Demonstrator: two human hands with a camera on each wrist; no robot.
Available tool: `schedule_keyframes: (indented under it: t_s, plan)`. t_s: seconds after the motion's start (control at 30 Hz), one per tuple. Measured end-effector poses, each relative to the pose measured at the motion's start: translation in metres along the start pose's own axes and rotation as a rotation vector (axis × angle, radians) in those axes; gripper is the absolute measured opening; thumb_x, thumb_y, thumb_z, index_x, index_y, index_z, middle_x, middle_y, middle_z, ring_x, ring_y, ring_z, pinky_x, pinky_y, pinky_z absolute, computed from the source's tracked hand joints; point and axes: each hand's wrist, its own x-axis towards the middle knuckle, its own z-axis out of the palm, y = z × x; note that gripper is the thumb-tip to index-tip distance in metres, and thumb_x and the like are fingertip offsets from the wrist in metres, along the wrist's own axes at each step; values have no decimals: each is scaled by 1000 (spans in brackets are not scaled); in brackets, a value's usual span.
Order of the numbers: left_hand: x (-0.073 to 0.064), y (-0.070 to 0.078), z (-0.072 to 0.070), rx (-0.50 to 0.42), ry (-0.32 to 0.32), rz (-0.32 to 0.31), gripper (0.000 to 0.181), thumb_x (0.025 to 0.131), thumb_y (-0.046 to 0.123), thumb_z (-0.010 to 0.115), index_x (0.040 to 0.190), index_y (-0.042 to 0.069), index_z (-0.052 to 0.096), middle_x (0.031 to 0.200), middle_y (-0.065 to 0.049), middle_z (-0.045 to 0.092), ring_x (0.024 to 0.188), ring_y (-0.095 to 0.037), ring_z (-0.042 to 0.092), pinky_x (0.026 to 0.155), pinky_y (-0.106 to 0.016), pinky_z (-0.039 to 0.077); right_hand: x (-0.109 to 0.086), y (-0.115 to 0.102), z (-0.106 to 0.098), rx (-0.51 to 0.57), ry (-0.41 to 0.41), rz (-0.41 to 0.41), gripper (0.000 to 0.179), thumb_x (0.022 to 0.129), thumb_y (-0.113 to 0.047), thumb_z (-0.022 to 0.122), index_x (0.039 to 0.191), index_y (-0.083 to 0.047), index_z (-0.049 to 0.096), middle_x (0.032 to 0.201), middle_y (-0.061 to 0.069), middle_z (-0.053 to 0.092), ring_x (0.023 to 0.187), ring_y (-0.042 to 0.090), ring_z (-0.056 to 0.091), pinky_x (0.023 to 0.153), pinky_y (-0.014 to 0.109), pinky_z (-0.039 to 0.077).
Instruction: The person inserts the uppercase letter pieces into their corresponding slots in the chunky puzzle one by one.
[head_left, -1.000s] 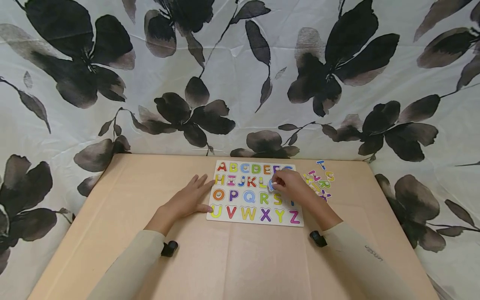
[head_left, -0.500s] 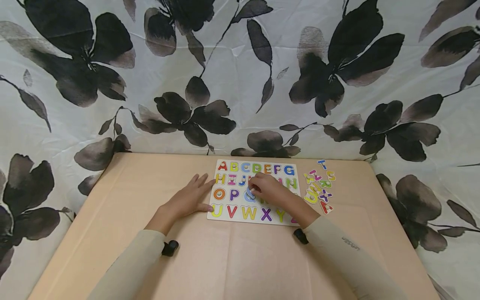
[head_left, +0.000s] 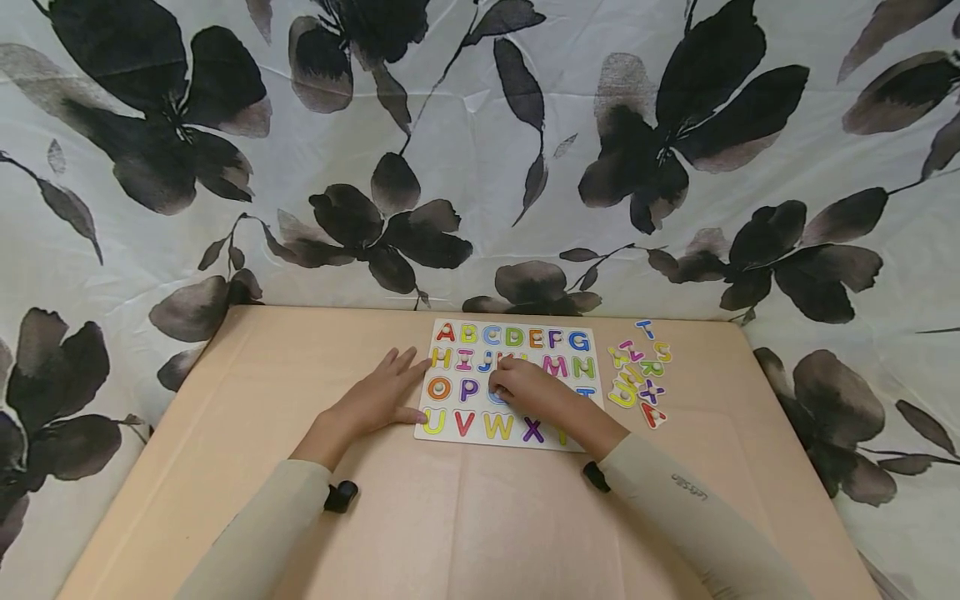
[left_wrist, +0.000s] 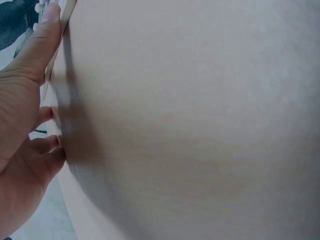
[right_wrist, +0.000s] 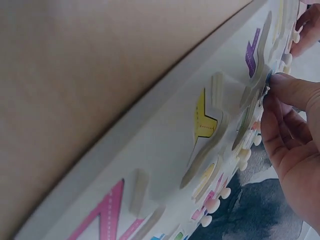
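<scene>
A white alphabet puzzle board (head_left: 478,406) lies toward the back of the table, with knobbed letters in its upper rows. My right hand (head_left: 534,392) is over the Q space in the third row, its thumb and fingers pinching a blue letter puzzle piece (right_wrist: 268,79). The fingers cover most of that piece, and I cannot tell whether it is seated. At the board's left edge, my left hand (head_left: 375,396) rests with fingers spread. Its thumb (left_wrist: 42,35) touches the lower left corner, and the fingertips reach the edge by the H.
Several loose letter pieces (head_left: 651,368) lie just right of the board, among them a red A piece (head_left: 652,415). The cardboard-coloured table (head_left: 375,533) extends in front. A floral cloth (head_left: 480,150) hangs behind the table's far edge.
My right hand has moved left across the board from near the N space to the Q space, carrying the blue letter piece, and has lowered there. The left hand has stayed still.
</scene>
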Motion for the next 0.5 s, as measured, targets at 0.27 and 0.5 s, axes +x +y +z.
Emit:
schedule_keyframes:
  t_s: [0.27, 0.5]
  plan:
    - [-2, -1, 1, 7, 2, 6, 102, 83, 57, 79, 165, 19, 30, 173, -16, 16, 159, -46, 7, 119, -65, 33, -7, -1, -1, 26, 10, 25, 19, 98, -15, 72, 116, -15, 76, 118, 3, 69, 110, 18, 62, 103, 35, 55]
    - [-2, -1, 1, 14, 11, 23, 102, 83, 56, 80, 164, 17, 31, 172, -18, 17, 158, -48, 9, 117, -66, 35, -30, 14, -13, 82, 63, 107, 25, 99, -16, 70, 123, -14, 74, 126, 4, 68, 120, 22, 62, 110, 41, 51]
